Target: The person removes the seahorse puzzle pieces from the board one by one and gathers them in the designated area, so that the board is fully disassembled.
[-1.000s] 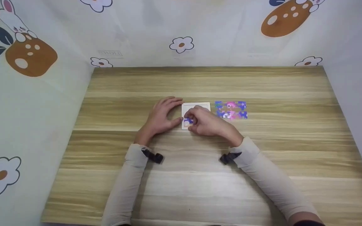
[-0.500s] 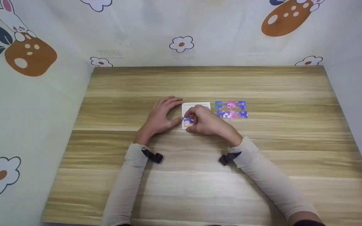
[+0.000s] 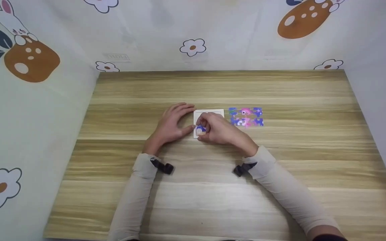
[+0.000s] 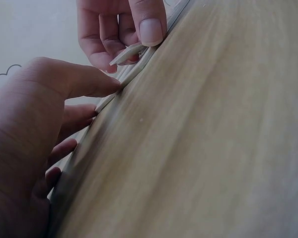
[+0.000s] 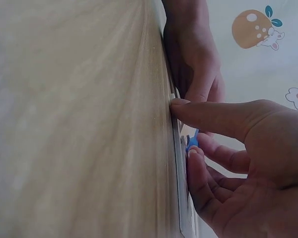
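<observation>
A small white puzzle frame (image 3: 209,110) lies on the table in the head view. My left hand (image 3: 171,125) rests by its left side, fingers extended, with the thumb touching the edge. Over the frame, my right hand (image 3: 218,129) has curled fingers and pinches a blue and beige puzzle piece (image 3: 200,130) at the lower left corner. The left wrist view has this puzzle piece (image 4: 128,53) tilted up from the frame, near the right thumb. In the right wrist view its blue part (image 5: 192,142) shows at the fingertips. The right hand hides much of the frame's inside.
Right of the frame lie several blue and pink puzzle pieces (image 3: 245,112), set out in two rows. The wooden table (image 3: 193,197) meets a patterned wall sheet (image 3: 152,40) at the back and sides.
My right thumb has shifted slightly left along the frame's lower edge, and the puzzle piece under the fingers has shifted a little. The left hand stays in place.
</observation>
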{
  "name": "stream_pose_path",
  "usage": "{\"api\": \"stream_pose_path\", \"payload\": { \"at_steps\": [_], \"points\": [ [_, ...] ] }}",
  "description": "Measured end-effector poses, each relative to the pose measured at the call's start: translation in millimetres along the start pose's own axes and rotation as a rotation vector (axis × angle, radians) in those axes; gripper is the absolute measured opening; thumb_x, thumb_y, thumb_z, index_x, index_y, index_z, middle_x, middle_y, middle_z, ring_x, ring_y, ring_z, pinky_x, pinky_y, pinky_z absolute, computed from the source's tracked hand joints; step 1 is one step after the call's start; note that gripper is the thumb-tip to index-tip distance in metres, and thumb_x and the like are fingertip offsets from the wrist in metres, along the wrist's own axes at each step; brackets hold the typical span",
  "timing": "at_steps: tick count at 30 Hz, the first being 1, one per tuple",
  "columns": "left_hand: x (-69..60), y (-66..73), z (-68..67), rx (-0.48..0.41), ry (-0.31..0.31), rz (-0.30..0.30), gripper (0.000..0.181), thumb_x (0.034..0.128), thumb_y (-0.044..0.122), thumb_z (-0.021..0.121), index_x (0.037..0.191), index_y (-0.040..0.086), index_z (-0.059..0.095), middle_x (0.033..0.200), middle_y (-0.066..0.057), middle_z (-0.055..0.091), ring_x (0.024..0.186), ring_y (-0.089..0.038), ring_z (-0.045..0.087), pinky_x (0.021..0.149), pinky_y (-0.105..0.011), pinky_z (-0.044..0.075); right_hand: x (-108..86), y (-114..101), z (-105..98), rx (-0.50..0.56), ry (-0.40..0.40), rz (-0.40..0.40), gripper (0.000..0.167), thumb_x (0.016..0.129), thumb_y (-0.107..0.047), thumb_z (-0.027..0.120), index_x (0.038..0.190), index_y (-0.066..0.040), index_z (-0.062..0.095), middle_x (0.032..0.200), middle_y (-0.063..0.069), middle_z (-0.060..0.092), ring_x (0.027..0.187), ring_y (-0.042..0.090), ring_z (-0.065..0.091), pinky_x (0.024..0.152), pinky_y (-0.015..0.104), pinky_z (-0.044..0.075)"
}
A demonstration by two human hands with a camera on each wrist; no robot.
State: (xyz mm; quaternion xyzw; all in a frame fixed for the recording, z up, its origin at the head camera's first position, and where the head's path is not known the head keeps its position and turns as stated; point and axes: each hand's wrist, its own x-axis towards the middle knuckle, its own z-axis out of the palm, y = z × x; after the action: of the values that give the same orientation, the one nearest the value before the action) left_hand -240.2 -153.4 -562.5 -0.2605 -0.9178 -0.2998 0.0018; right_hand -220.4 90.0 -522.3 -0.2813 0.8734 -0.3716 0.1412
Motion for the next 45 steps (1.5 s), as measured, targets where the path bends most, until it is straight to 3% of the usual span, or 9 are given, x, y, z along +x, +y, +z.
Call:
{"api": "stream_pose_path", "payload": {
  "at_steps": [15,28,45],
  "points": [
    [0.5,-1.9,-0.8,0.006,0.000,0.003,0.068,0.0944,0.052,0.070,0.155,0.024,0.061,0.165,0.005,0.054,0.160,-0.025,0.037,0.134,-0.056,0.022,2.6,4,1,0.042,0.002,0.003,0.039,0.088,-0.017,0.091,0.119,-0.006,0.069,0.098,0.009,0.072,0.086,0.019,0.067,0.081,0.035,0.057],
    [-0.1,-3.6,-1.0,0.008,-0.004,-0.008,0.068,0.0940,0.053,0.069,0.156,0.025,0.060,0.166,0.006,0.053,0.160,-0.025,0.037,0.133,-0.058,0.022,-0.3,3,-7,0.123,-0.057,0.046,0.035,0.095,-0.024,0.086,0.121,-0.007,0.070,0.101,0.006,0.074,0.090,0.017,0.069,0.084,0.032,0.058],
    [-0.1,1.5,-0.8,-0.005,-0.023,-0.033,0.071,0.0938,0.058,0.070,0.157,0.026,0.059,0.167,0.008,0.051,0.162,-0.023,0.034,0.135,-0.058,0.018,-11.0,7,-10,0.134,-0.083,-0.049,0.034,0.098,-0.028,0.083,0.123,-0.008,0.072,0.100,0.005,0.073,0.090,0.015,0.070,0.084,0.031,0.063]
  ]
}}
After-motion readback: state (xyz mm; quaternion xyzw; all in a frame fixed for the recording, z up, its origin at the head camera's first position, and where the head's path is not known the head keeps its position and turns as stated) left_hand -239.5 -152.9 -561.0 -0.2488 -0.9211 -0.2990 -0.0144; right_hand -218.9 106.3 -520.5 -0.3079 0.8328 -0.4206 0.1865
